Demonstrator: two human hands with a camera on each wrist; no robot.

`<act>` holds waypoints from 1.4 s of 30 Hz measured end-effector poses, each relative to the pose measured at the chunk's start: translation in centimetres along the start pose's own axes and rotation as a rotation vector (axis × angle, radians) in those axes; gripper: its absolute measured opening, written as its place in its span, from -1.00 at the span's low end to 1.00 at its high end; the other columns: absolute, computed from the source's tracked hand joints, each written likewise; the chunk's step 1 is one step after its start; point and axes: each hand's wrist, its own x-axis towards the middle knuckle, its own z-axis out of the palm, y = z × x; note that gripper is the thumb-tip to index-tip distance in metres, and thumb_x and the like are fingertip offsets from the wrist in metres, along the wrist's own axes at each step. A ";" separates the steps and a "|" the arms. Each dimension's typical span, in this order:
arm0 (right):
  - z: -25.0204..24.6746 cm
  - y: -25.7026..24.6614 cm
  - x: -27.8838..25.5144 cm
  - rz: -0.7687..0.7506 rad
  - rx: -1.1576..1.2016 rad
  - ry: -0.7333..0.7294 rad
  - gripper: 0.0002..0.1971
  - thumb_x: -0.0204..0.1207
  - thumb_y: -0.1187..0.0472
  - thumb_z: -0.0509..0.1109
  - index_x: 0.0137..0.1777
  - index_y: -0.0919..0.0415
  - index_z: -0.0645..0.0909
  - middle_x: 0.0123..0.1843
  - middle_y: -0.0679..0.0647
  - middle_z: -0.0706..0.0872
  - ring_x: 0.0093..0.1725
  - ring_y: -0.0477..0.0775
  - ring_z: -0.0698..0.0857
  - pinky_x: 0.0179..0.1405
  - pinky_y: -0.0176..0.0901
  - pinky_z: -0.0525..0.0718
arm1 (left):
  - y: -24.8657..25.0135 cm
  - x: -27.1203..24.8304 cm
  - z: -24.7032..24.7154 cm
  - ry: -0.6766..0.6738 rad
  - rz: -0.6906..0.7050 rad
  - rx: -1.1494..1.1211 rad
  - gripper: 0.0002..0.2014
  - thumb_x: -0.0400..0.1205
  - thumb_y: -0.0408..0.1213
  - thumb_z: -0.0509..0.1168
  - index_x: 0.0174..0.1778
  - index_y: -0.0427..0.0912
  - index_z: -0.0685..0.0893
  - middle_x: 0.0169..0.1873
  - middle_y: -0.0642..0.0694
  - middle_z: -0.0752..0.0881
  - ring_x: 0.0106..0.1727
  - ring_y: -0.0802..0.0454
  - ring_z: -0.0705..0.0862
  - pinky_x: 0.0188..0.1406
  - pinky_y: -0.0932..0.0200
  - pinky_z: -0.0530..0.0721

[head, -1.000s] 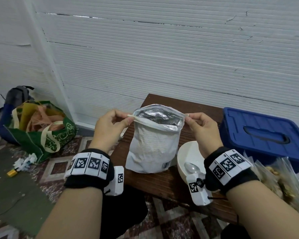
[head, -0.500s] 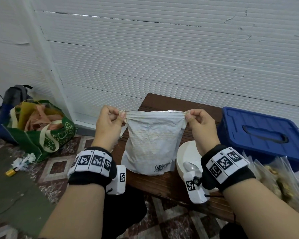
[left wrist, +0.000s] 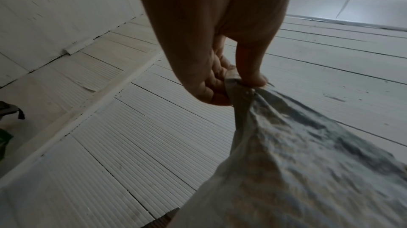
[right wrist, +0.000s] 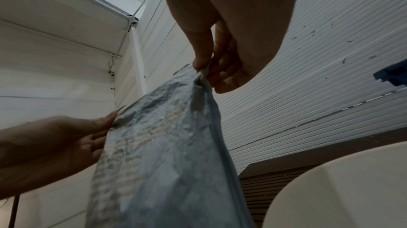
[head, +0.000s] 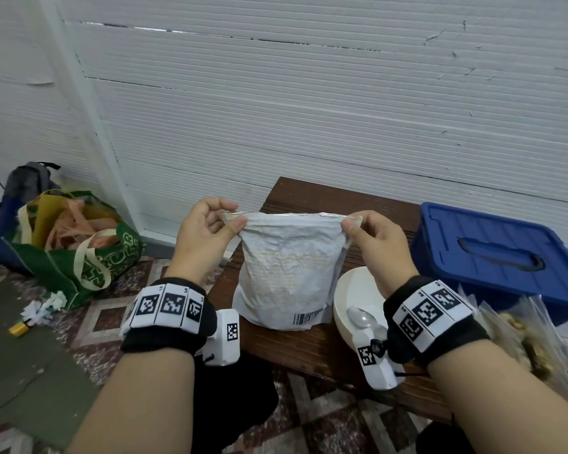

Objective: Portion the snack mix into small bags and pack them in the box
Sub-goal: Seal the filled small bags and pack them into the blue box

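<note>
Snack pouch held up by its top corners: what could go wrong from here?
1. Both the left hand and the right hand only pinch the top corners of the snack pouch; a slip could drop it and spill the mix.
2. The bowl with a spoon sits right beside the pouch, under the right wrist; a downward move might knock it.

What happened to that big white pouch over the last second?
Its mouth, gaping a second ago, is now pulled flat: the left hand and right hand drew the snack pouch's top corners apart. Both still pinch them; bowl, spoon and blue box unmoved.
</note>
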 end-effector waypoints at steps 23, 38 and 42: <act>0.8 -4.4 0.4 -0.210 -0.584 -0.196 -0.73 0.45 0.10 0.51 -0.41 -0.19 0.56 -0.25 -0.19 0.63 -0.02 -0.02 0.62 0.23 0.21 0.53 | 0.9 -0.5 1.3 -0.045 0.033 0.050 -0.68 0.36 -0.39 0.58 -0.10 -0.03 0.63 -0.17 -0.03 0.75 -0.17 0.16 0.74 -0.19 0.37 0.68; 3.2 -5.7 -0.1 -0.327 -0.847 -0.220 -0.91 0.52 -0.10 0.39 -0.16 -0.17 0.66 -0.06 -0.21 0.67 0.09 -0.13 0.47 0.04 -0.12 0.08 | 1.3 -0.4 0.8 -0.027 -0.016 0.177 -0.73 0.29 -0.32 0.64 -0.24 -0.04 0.68 -0.34 0.01 0.72 -0.29 0.10 0.64 -0.32 0.30 0.63; 3.7 -5.4 0.2 -0.292 -0.813 -0.215 -0.87 0.54 0.01 0.42 -0.23 -0.12 0.58 -0.19 -0.24 0.54 0.03 -0.12 0.40 0.03 -0.12 0.08 | 1.6 -0.4 0.9 -0.029 -0.019 0.186 -0.68 0.15 -0.11 0.67 -0.27 0.05 0.72 -0.26 -0.22 0.75 -0.22 -0.06 0.64 -0.17 -0.01 0.68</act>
